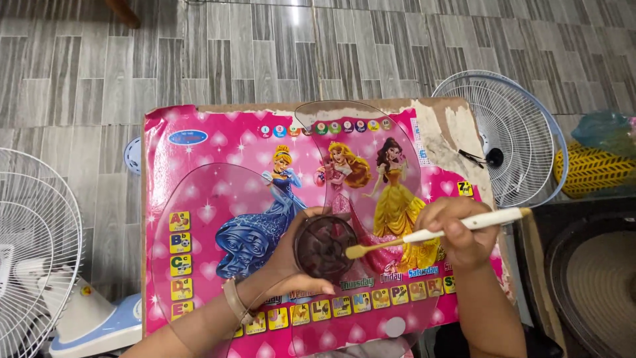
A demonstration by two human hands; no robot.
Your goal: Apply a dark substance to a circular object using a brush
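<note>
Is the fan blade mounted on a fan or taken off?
Taken off: the clear fan blade lies flat on the pink board, its hub held by the left hand.

2 fan grilles [36, 245], 1 pink board [218, 152], 1 brush [457, 225], 1 fan hub [324, 246]

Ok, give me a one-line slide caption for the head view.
Left hand grips a clear fan blade's dark hub over a pink board while the right hand scrubs it with a toothbrush.

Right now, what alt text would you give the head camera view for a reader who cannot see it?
A left hand holds a clear fan blade by its dark round hub while the right hand touches a toothbrush to it, over a pink picture board. White fan guards lie on the grey floor on both sides.
</note>
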